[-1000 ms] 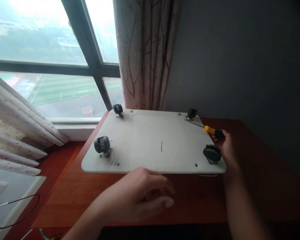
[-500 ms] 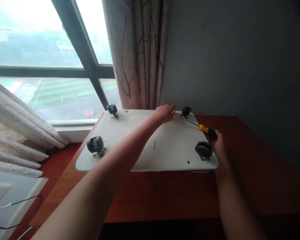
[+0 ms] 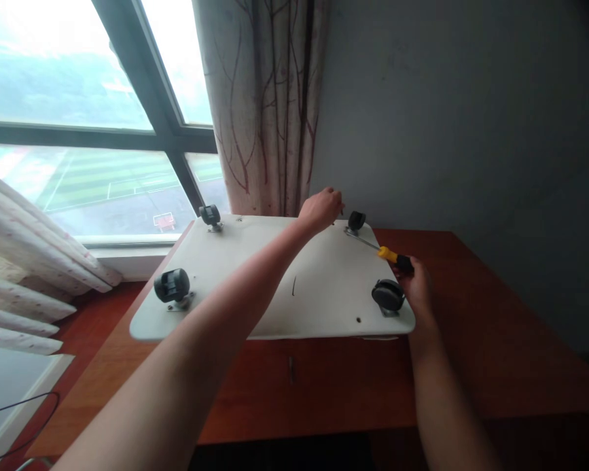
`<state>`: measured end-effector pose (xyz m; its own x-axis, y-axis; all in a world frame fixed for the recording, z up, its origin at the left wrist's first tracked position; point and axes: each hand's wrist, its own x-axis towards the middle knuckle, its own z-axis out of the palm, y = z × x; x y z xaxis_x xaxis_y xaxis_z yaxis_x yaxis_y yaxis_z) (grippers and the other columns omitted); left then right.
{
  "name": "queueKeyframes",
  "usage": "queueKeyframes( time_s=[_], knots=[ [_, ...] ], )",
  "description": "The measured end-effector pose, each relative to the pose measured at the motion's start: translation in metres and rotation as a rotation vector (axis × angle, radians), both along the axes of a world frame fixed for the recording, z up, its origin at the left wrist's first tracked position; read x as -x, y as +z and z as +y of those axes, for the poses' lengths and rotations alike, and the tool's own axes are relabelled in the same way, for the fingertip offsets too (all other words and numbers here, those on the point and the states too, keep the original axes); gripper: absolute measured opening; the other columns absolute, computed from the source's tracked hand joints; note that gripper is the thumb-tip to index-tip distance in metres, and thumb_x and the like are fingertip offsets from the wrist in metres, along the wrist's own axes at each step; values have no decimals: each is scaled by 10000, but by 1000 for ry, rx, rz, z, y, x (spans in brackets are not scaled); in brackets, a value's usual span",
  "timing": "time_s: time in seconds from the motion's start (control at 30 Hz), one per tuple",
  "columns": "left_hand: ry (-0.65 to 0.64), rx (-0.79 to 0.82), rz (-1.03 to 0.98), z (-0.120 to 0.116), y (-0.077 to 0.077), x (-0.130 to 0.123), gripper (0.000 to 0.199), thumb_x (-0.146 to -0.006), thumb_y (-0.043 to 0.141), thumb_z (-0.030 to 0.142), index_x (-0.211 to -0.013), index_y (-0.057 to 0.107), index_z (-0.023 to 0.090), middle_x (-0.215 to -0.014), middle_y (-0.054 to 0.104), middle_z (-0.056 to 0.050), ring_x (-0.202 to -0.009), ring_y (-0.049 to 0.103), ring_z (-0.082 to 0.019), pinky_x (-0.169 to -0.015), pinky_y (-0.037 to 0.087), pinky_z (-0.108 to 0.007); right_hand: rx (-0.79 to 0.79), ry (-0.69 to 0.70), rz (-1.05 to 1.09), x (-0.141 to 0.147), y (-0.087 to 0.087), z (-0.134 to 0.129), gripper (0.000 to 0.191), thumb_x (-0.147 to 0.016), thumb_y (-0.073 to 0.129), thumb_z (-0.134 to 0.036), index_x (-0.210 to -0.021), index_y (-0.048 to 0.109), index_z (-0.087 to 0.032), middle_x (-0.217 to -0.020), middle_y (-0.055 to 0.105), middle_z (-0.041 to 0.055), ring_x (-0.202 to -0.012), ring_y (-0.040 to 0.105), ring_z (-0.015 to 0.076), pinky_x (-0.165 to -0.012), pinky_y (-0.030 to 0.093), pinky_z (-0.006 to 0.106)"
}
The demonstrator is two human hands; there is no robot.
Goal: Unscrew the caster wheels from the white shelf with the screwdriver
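Note:
A white board (image 3: 319, 281) lies on the reddish-brown table, with black casters near its corners. Above the board's far edge, my left hand (image 3: 322, 207) is closed, pinching a small dark screw that points down from the fingertips. My right hand (image 3: 415, 278) is wrapped round the black and yellow handle of a screwdriver (image 3: 390, 255) at the board's right edge. The screwdriver's shaft reaches to the metal base of the far right caster (image 3: 356, 221). Nearer to me stands the near right caster (image 3: 388, 296). A dark hole shows beside each right caster.
At the left are the far left caster (image 3: 210, 214) and near left caster (image 3: 172, 286). The table (image 3: 481, 314) extends to the right. Behind it are a patterned curtain (image 3: 269, 118), a window and a grey wall. A black cable (image 3: 39, 428) hangs at the lower left.
My left hand has lifted slightly off the board, and a small dark piece now shows at its fingertips. The whole view has shifted a little; the screwdriver stays at the caster's base.

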<state>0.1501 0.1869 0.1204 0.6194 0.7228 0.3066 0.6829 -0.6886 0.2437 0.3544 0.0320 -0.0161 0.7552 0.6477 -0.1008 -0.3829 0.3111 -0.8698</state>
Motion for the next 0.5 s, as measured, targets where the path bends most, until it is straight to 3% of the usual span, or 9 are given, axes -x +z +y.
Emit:
queueKeyframes(
  time_s=[0.13,0.27,0.4,0.5],
  knots=[
    [-24,-55,-73,-25,21,13,289,-986,451,324,-1033,674,147,-1044,629,-109,-865,609,-189,-718,441,-286,-9,-6,26,-2,-4,3,277,-700,693,-372,-875,576,-193,-615,578,-57,-503,510,87,-469,429,190],
    [-162,-78,-295,-77,27,42,223,-960,516,310,-920,669,152,-920,627,-57,-729,567,-134,-654,417,-256,-6,8,32,-5,-8,4,308,-699,709,-390,-890,576,-189,-610,582,-47,-521,535,99,-473,434,191],
    [-263,84,-462,-151,13,90,219,-972,518,306,-902,657,151,-893,620,-48,-687,554,-102,-644,422,-230,-17,10,7,-7,-10,2,292,-720,710,-398,-884,583,-193,-641,599,-44,-544,554,103,-513,478,209],
    [-298,375,-502,-205,-15,130,190,-975,519,274,-897,645,155,-847,606,-45,-678,551,-97,-592,414,-201,-22,13,-7,-7,-10,0,276,-726,718,-390,-863,589,-188,-643,606,-37,-553,565,109,-531,496,217]
  ],
)
